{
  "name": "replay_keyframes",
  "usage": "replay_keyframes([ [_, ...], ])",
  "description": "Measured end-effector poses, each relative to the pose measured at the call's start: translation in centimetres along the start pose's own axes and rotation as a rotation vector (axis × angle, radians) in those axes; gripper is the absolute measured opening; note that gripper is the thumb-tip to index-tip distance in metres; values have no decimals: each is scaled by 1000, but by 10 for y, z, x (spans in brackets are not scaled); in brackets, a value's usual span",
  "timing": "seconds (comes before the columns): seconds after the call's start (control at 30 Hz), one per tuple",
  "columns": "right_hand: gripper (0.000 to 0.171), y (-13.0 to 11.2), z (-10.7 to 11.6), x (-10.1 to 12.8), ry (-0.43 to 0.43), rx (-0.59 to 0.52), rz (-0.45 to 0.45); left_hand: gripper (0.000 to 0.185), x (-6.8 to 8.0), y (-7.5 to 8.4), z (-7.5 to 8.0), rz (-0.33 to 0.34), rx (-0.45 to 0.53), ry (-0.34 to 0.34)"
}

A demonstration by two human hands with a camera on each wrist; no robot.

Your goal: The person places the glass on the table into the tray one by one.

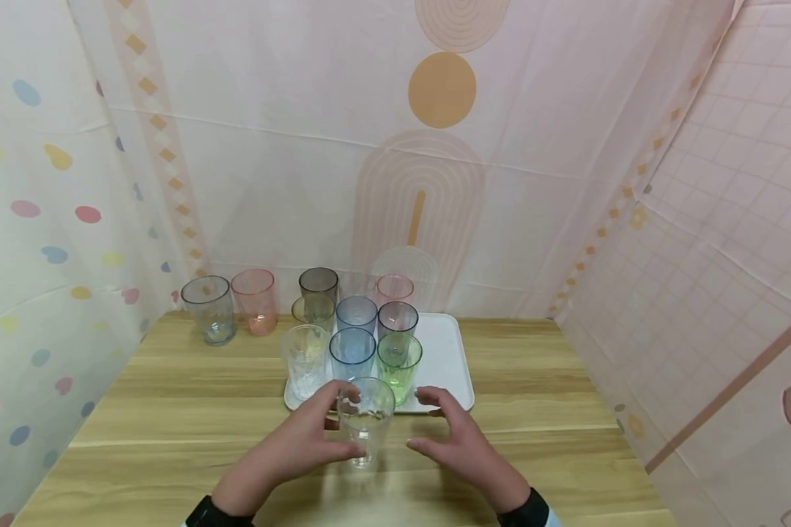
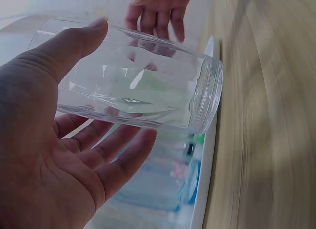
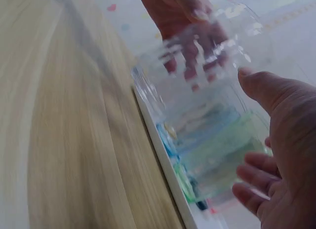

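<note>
On a pale wooden table [image 1: 171,410] inside patterned curtains, the left hand [image 1: 290,446] curls around a clear plastic tumbler [image 1: 366,421] standing before the white tray [image 1: 448,359] of coloured cups; the right hand [image 1: 458,439] hovers open, just clear. The tumbler looks light, stiff and slippery; grasp mid-wall.

Clear tumbler [image 1: 366,421], white tray [image 1: 450,362], pale striped wooden table [image 1: 171,410].

No text, label, brand, number or sign can be read in any view. The cups and the tray are unmarked, and the backdrop sheets bear only dots, diamonds, arches and grid patterns, no letters.
</note>
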State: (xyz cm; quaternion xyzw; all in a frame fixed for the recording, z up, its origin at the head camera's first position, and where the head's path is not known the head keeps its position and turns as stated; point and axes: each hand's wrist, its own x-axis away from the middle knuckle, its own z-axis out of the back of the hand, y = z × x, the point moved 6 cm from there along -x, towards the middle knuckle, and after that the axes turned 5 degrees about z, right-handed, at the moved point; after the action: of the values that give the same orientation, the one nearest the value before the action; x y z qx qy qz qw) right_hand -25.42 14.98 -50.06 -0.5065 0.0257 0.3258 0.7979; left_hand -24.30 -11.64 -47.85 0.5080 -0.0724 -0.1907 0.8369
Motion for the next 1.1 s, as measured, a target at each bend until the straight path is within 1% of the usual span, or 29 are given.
replay_keyframes([
  [0.1,70,-9,-7,-4,-26,-41,76,81,-4,3,-7,-11,10,-16],
  [0.2,72,-16,-13,-6,-46,-71,129,82,-6,6,-13,-29,8,-33],
  [0.4,74,-26,-21,-8,-63,-91,184,83,-10,12,-21,-66,10,-63],
  [0.53,75,-27,-23,-9,-48,-96,195,84,-10,15,-22,-76,9,-64],
  [0.6,76,-27,-25,-9,-47,-108,186,84,-10,16,-22,-81,7,-60],
  [0.73,79,-24,-28,-10,-52,-146,131,83,-12,14,-23,-91,4,-59],
  [0.87,81,-22,-30,-9,-50,-173,102,83,-12,13,-24,-96,-8,-56],
  [1.1,83,-22,-33,-10,-46,-192,109,84,-11,14,-23,-86,-6,-59],
])
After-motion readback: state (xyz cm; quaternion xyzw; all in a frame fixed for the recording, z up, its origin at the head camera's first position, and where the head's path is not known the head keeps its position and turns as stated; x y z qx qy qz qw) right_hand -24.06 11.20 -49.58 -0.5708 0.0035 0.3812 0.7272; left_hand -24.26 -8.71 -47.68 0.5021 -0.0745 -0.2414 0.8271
